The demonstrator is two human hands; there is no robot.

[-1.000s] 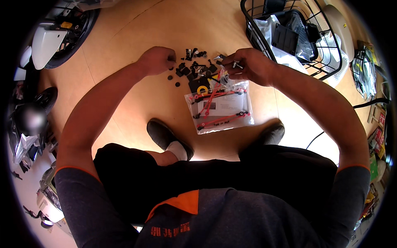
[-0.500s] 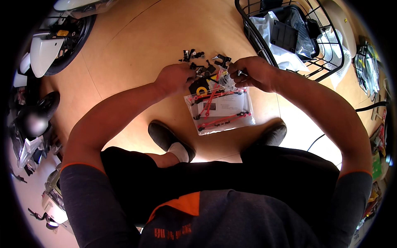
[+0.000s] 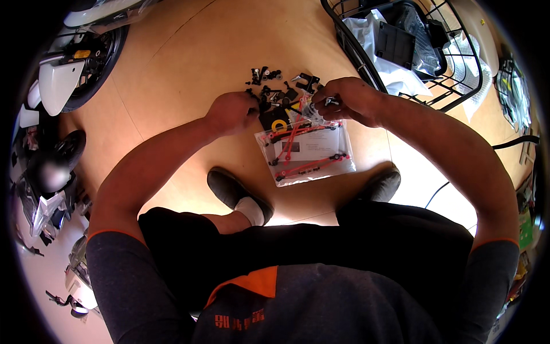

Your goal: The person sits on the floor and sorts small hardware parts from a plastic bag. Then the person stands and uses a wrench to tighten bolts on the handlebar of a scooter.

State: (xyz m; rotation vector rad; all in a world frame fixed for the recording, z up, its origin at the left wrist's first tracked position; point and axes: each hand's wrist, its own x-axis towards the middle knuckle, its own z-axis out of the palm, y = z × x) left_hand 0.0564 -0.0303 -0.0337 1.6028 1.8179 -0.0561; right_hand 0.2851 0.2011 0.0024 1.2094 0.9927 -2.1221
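My right hand (image 3: 354,98) is closed, with a small silvery metal piece (image 3: 331,101) at its fingertips. A crumpled clear plastic bag (image 3: 311,112) lies against those fingers. To the left, my left hand (image 3: 231,113) has its fingers curled in beside a loose pile of small black parts (image 3: 274,98); whatever is between them is hidden. Nearer to me lies a clear flat bag (image 3: 312,172) holding a printed sheet and several red rods with black ends. A yellow ring (image 3: 279,125) on a black piece rests at its upper edge.
A black wire basket (image 3: 366,66) with plastic-wrapped parts stands at the far right. Part of a white vehicle with a wheel (image 3: 60,86) is at the far left. My shoes (image 3: 232,186) flank the flat bag on the tan floor. A black cable (image 3: 515,141) runs in at right.
My left hand has drawn back slightly left, uncovering more of the black parts. My right hand stays near the same spot, with the silvery piece shifted a little at its fingertips.
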